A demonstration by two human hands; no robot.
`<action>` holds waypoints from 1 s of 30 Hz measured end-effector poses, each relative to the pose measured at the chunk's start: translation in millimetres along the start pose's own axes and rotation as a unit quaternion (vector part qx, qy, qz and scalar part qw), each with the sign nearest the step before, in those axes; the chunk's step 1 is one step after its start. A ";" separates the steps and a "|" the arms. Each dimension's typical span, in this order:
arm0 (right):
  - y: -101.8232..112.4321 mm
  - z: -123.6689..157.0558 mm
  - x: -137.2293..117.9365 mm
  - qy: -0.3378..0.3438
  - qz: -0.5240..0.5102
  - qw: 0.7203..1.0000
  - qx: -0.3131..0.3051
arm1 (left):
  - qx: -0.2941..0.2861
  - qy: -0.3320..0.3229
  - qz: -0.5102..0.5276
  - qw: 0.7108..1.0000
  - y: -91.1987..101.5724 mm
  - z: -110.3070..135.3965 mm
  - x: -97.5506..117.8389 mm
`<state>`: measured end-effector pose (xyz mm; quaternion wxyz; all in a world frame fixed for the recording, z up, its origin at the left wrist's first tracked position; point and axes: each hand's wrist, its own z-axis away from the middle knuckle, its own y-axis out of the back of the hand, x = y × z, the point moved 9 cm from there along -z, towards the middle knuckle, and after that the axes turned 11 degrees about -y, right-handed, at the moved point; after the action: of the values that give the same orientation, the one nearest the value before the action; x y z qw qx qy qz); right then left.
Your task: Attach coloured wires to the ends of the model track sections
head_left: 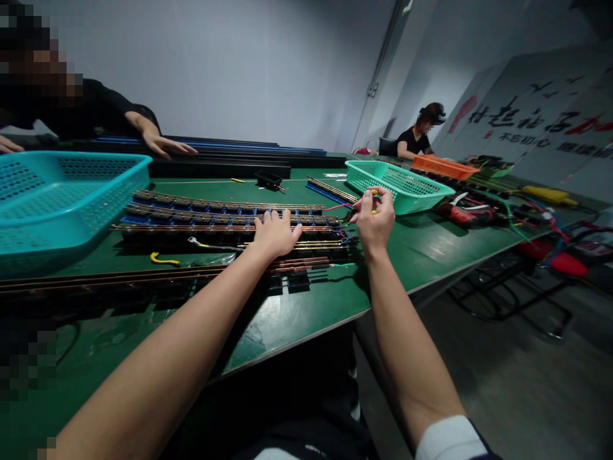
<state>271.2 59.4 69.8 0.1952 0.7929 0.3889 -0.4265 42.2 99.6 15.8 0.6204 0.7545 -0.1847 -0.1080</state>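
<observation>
My left hand (275, 235) lies with fingers spread on a set of long copper-coloured metal rods (201, 218) mounted on blue and black holders. My right hand (376, 220) is closed around yellow-handled pliers (374, 192); their jaws are mostly hidden by the fingers. A red wire (339, 207) runs from the right ends of the rods towards that hand. Thin red and blue wires (348, 237) stick out below it. Nearer to me, more long copper-coloured rods (143, 278) pass under my left forearm.
A large blue basket (76, 230) stands at the left, a green basket (407, 191) beyond my right hand. A yellow hooked piece (163, 260) lies on the green table (306, 326). A person's hand (165, 144) reaches over black bars at the back; another person sits far right.
</observation>
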 end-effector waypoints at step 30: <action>18.5 60.4 -14.6 0.043 -0.026 0.996 -0.077 | -0.002 0.005 0.006 1.000 -0.2 0.1 -1.1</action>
<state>249.1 2.6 47.7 0.2279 0.7828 0.4487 -0.3659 41.1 100.0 15.5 0.6237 0.7525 -0.1857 -0.1008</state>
